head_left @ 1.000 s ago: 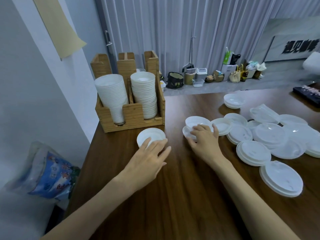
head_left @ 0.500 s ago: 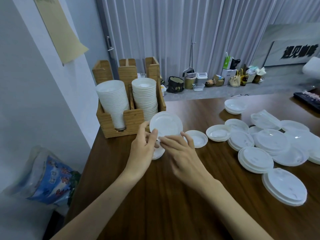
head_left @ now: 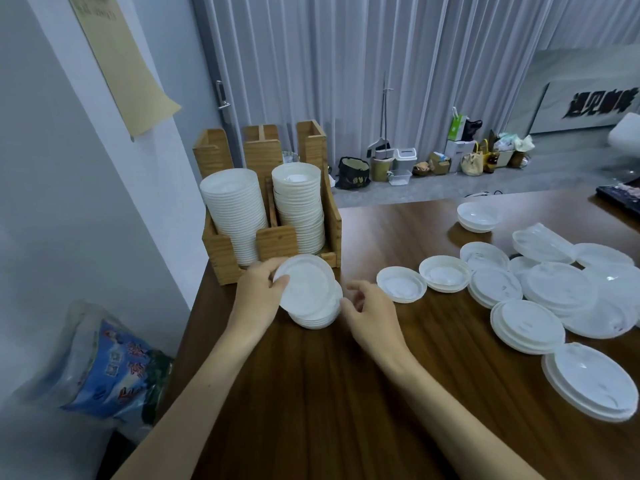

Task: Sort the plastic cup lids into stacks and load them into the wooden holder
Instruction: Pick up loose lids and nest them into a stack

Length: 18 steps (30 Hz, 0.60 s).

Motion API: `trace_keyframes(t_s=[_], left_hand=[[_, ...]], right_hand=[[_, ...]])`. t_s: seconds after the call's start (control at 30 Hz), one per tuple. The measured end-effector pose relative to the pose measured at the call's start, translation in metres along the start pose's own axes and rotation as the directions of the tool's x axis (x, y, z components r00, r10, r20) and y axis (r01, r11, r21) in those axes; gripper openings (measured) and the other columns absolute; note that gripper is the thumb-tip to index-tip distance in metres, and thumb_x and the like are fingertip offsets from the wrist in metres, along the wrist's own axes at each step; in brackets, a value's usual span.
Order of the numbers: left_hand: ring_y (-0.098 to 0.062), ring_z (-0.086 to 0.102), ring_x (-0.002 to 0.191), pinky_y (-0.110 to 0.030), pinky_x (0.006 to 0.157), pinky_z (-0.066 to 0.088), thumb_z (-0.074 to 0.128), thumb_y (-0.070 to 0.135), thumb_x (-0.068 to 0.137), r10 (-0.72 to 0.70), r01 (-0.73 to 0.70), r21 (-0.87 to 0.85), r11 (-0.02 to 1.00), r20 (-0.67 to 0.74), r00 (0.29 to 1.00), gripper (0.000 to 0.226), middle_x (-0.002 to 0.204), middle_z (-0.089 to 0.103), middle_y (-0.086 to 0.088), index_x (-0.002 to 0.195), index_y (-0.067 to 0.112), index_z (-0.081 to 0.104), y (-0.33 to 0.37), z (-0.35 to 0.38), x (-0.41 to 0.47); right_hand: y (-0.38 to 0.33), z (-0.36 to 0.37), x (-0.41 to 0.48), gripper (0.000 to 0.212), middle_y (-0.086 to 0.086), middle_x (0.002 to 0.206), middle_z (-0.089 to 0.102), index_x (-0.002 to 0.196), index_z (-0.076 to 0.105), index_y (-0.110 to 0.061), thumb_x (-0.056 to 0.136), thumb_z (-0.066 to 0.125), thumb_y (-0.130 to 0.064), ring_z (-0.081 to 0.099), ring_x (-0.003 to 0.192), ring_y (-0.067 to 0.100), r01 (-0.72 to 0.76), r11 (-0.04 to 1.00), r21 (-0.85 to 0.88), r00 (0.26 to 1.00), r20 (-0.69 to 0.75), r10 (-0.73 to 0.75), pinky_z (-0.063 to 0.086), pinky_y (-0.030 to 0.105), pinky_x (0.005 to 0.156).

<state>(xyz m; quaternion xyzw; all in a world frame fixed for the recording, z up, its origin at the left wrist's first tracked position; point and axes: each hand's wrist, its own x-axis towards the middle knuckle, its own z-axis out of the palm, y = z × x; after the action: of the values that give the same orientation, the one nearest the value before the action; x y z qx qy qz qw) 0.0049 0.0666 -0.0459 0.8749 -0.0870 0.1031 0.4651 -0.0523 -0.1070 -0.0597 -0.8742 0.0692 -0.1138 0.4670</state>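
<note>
Left hand [head_left: 258, 296] pinches tilted lid [head_left: 304, 284] over small stack [head_left: 317, 320].
Wooden holder [head_left: 277, 242] stands just behind, at the tabletop [head_left: 311, 393] left edge (right hand [head_left: 372, 315] loose, empty).

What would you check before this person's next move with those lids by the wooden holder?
1. Grip of the left hand on the top lid: ok, thumb over its rim.
2. That lid lying flat on the small stack: not ok, tilted.
3. The right hand free to help: ok, holds nothing, beside the stack.
4. Room left in the wooden holder: cannot tell, both compartments hold tall stacks.
5. All loose lids sorted: not ok, many lie spread over the table.
</note>
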Motion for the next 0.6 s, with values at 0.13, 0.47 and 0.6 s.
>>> trace_keyframes(t_s=[0.13,0.47,0.6], left_hand=[[-0.004,0.048,0.077,-0.015,0.071,0.039,0.059,0.009,0.090,0.014,-0.013,0.053,0.999,-0.017,1.000,0.034,0.092,0.056,0.006,0.124,0.016,0.061,0.002,0.005,0.001],[-0.015,0.054,0.094,-0.021,0.073,0.038,0.057,0.011,0.091,0.060,-0.053,0.248,0.967,-0.020,0.998,0.029,0.105,0.055,-0.001,0.119,0.019,0.064,-0.006,0.019,0.004],[-0.008,0.046,0.087,-0.020,0.068,0.037,0.056,0.011,0.092,0.067,-0.050,0.353,0.934,-0.037,0.997,0.033,0.108,0.046,0.003,0.124,0.019,0.060,-0.006,0.019,0.000]], right_hand=[[0.003,0.007,0.002,0.026,-0.006,0.086,0.053,0.115,0.063,-0.018,0.091,0.055,-0.018,0.053,0.078,0.010,-0.014,1.000,0.013,0.999,0.046,0.014,0.049,0.028,0.072],[0.010,0.012,0.002,0.027,-0.008,0.088,0.058,0.113,0.062,-0.027,0.091,0.054,-0.014,0.060,0.079,0.012,-0.033,0.998,0.060,0.998,0.061,0.029,0.057,0.040,0.075],[0.010,0.013,0.001,0.028,-0.008,0.089,0.059,0.116,0.062,-0.026,0.092,0.054,-0.014,0.059,0.079,0.011,-0.018,0.998,0.059,0.998,0.065,0.014,0.057,0.039,0.075]])
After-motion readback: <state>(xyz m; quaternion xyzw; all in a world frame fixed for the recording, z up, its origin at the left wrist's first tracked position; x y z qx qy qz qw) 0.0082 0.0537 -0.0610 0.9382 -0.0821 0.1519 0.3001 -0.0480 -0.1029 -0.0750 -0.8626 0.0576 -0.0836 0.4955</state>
